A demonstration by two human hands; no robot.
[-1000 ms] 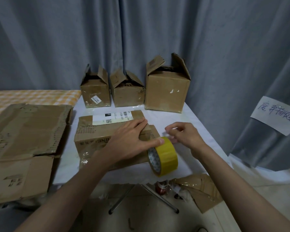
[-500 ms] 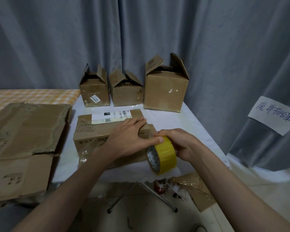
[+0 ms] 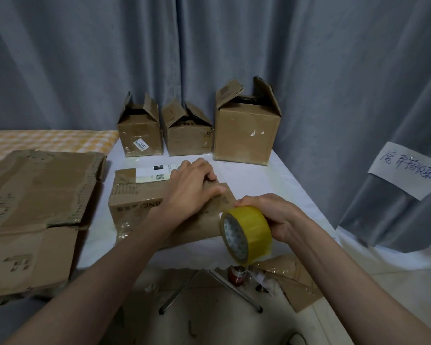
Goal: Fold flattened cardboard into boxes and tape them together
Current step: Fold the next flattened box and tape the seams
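A low brown cardboard box [image 3: 135, 207] with a white label lies on the white table [image 3: 264, 180] in front of me. My left hand [image 3: 189, 188] presses flat on its top flaps near the right end. My right hand [image 3: 271, 215] grips a yellow tape roll [image 3: 246, 232] at the box's near right corner, just over the table's front edge. Whether a strip of tape runs from the roll to the box is unclear.
Three folded boxes with open top flaps [image 3: 141, 130] [image 3: 188, 133] [image 3: 245, 125] stand in a row at the table's back by the grey curtain. Flattened cardboard [image 3: 35, 207] lies to the left. Scrap cardboard [image 3: 291, 277] and a small red object [image 3: 237, 275] lie on the floor below.
My right hand went from beside the roll to gripping it and pulled it down and toward me. My left hand slid back along the box top.
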